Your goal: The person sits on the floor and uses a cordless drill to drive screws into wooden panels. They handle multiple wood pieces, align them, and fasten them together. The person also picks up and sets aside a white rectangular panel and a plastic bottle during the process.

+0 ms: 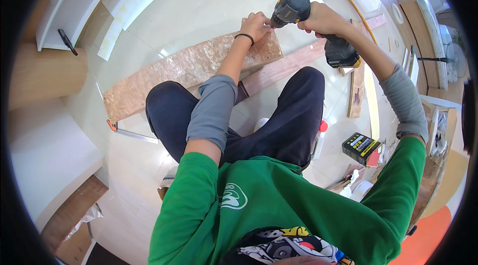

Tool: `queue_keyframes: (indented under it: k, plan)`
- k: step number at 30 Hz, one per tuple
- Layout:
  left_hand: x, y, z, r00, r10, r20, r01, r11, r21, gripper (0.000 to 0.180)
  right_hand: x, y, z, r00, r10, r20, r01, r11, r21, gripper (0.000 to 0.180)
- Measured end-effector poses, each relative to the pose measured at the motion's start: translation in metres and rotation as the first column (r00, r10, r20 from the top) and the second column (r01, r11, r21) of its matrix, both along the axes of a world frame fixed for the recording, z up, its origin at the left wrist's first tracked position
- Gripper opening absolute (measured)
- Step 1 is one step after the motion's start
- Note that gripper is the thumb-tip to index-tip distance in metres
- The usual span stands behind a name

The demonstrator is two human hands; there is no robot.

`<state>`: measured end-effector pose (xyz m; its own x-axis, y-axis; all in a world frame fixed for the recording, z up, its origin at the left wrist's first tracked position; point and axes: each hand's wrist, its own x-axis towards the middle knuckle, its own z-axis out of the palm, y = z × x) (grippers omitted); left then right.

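While we crouch over the pale floor (164,21), our work sits straight ahead btwn our knees. Far left, a hand saw (130,133) w/ an orange handle lies flat beside the near end of the chipboard panel (184,68), prob. parked there within reach. That panel runs diagonally up to the right, resting on the floor, and a reddish plywood strip (289,66) lies just beside it. Our left hand (255,25) sits at the panel's far end, fingers pinched together at the nose of the drill, seemingly steadying the bit or a screw; what's pinched is too small to tell. A black band circles that wrist. The cordless drill (291,8), black w/ grey, points toward the left hand, battery pack hanging below. Our right hand (323,20) is clamped round its grip, fingers closed tight, likely to keep it square. Further right, a narrow wood offcut (356,93) lies on the floor, and a black-yellow box (360,148) sits near our right elbow.
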<state>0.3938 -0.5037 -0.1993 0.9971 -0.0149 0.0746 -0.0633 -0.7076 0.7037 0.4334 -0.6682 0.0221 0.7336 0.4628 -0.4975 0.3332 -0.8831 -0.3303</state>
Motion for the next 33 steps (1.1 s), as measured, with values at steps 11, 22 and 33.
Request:
queue_keyframes:
  k: [11, 22, 33]
  plan:
    - [-0.006, -0.001, -0.002, 0.981, -0.093, 0.173, 0.086, 0.995, 0.049, 0.017, -0.038, -0.051, 0.028, 0.989, -0.143, 0.033, 0.138, 0.982, 0.126, 0.033]
    - [-0.008, -0.002, -0.001, 0.97, -0.073, 0.233, 0.075, 0.997, 0.004, 0.023, -0.02, -0.052, -0.027, 0.983, -0.182, -0.001, 0.18, 0.972, 0.155, 0.026]
    - [-0.011, -0.003, 0.002, 0.955, -0.077, 0.286, 0.065, 0.997, 0.051, 0.02, -0.004, -0.039, -0.028, 0.994, -0.016, 0.108, 0.003, 0.992, 0.127, 0.035]
